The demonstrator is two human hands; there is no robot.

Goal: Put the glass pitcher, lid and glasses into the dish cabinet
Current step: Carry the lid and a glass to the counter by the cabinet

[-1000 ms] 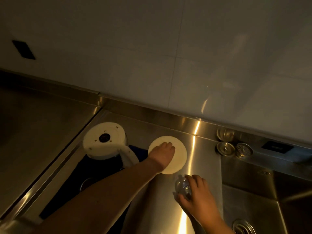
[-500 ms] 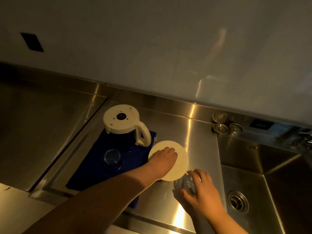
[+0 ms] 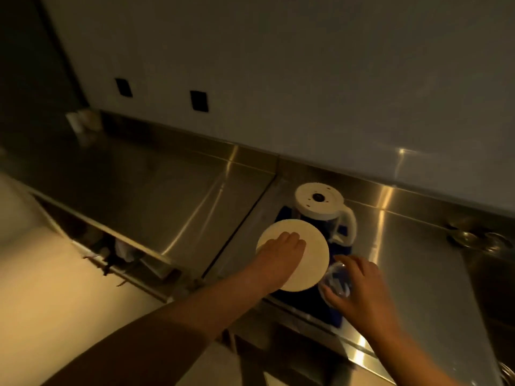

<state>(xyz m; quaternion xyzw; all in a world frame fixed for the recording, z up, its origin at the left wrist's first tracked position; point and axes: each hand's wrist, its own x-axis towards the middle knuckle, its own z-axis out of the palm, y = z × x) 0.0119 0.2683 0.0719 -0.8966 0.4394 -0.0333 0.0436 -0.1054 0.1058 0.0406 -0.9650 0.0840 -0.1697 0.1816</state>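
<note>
While gripped from above by the left hand, fingers spread over its top and curled at its far rim, one round cream lid, held over the near part of the blue mat. At 3 o'clock of the lid, touching or just beside its edge, one clear glass, grasped by the right hand with thumb and fingers curled round it; whether lifted or resting on the mat, not discernible. At 12 o'clock of the lid, one glass pitcher, standing inverted on the far end of the mat, white base up with a dark centre hole, white handle toward 4 o'clock. Beneath all, one steel counter with a seam running toward 7 o'clock. At 3 o'clock of the pitcher, well apart, small round metal items, blurred, number unclear. At 11 o'clock on the grey wall, two dark rectangular outlets. At 9 o'clock, below the counter edge, dim clutter, unidentifiable.
</note>
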